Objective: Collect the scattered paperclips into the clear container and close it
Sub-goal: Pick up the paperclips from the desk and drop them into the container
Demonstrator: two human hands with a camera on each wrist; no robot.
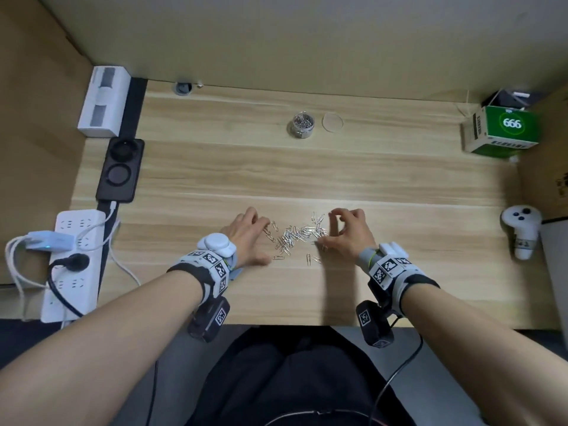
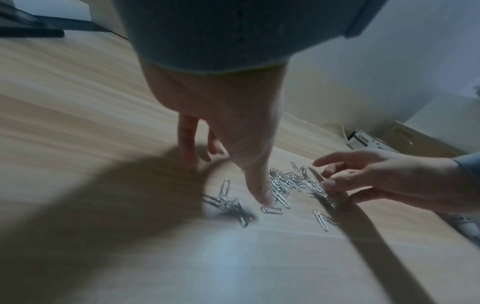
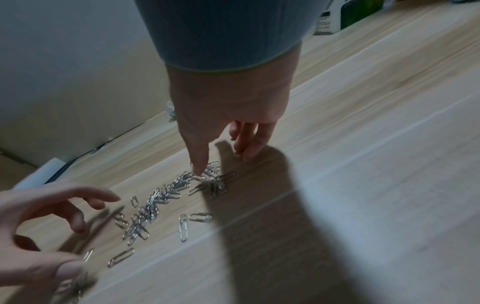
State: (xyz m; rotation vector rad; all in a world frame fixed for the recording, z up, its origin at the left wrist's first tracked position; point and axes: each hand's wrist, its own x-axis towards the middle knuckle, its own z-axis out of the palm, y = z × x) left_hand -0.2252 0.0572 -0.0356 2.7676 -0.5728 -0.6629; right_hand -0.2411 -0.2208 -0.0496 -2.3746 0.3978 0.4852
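A loose pile of silver paperclips (image 1: 293, 238) (image 2: 285, 183) (image 3: 155, 203) lies on the wooden table (image 1: 399, 179) near its front edge, with a few strays around it. My left hand (image 1: 259, 241) (image 2: 233, 127) rests at the pile's left side, fingers spread and thumb tip down by a single clip. My right hand (image 1: 338, 232) (image 3: 228, 107) is at the pile's right side, its curved fingertips touching clips. Neither hand holds anything. The clear round container (image 1: 301, 124) stands uncovered at the back with several clips inside. Its clear lid (image 1: 332, 122) lies flat just to its right.
A white power strip (image 1: 70, 262) with cables, a black device (image 1: 121, 170) and a white box (image 1: 103, 101) line the left side. A green carton (image 1: 504, 130) and a white controller (image 1: 521, 232) sit at the right. Bare wood separates pile and container.
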